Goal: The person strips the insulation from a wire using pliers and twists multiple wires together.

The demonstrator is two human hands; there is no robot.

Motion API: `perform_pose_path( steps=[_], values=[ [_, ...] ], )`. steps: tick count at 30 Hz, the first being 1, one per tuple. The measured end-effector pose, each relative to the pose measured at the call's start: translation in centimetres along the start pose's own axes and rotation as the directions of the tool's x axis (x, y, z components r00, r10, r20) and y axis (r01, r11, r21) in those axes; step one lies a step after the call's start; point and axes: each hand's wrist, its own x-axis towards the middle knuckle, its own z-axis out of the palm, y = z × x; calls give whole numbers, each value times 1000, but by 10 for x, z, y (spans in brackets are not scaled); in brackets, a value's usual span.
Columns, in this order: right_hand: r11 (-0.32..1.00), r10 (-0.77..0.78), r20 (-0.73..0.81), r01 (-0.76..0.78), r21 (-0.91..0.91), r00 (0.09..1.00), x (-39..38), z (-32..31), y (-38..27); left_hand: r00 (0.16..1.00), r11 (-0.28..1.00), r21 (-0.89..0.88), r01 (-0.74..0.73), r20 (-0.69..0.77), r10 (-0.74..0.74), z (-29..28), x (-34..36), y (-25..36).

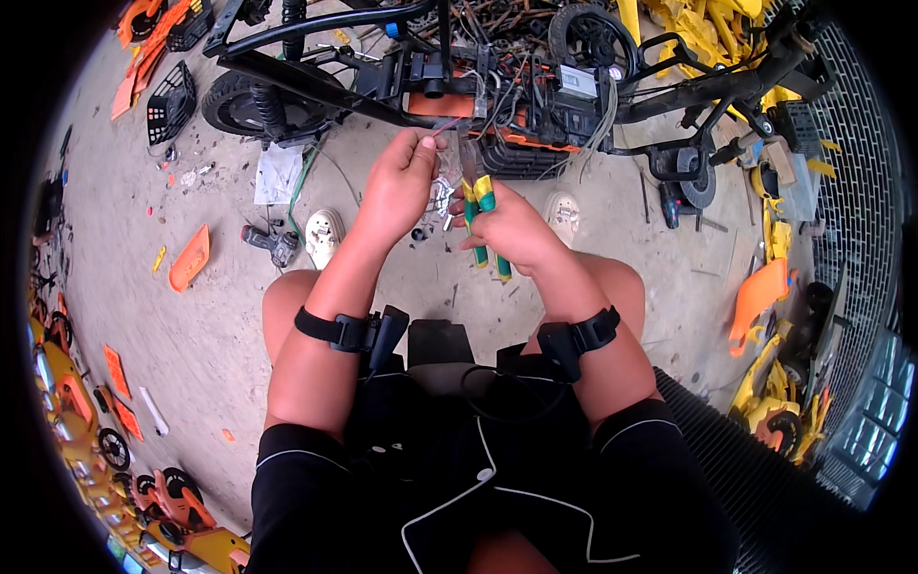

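Observation:
My left hand (402,182) is closed, its thumb and fingertips pinching a thin reddish wire (448,124) at the near side of a black scooter frame (330,93). In my right hand (516,228) is a pair of pliers (485,199) with green and yellow handles, the jaws pointing away from me toward the frame. Those jaws are close to the wire; whether they touch it I cannot tell. Beyond both hands lie the frame's exposed wiring (507,91), a bundle of grey cables (604,120) and a black ribbed part (521,161).
A cordless drill (273,245) lies by my left foot, and another power tool (670,204) lies to the right. An orange panel (190,258), a black basket (172,103) and a white sheet (277,174) are on the floor. Yellow scrap parts (708,43) pile up at the far right.

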Motion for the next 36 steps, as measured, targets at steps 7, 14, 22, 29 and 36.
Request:
perform_pose_path(
  steps=[7, 14, 22, 29, 36],
  values=[
    [1000, -6, 49, 7, -16, 999, 1, 2, -6, 997, 984, 169, -59, -37, 66, 2, 1, 3],
    [1000, -19, 40, 19, 2, 999, 2, 2, -9, 986, 973, 184, -143, -55, 155, 5, -1, 8],
    [998, -55, 37, 56, -19, 998, 10, -3, -2, 997, 992, 126, -28, 80, 18, 7, -2, 14],
    [994, -79, 22, 80, -78, 997, 8, -3, -6, 992, 987, 158, 3, 125, -23, 2, -3, 17],
    [946, -144, -61, 120, -302, 988, 10, -1, -4, 994, 971, 229, -67, 102, 45, -3, 3, 1]
  ],
)
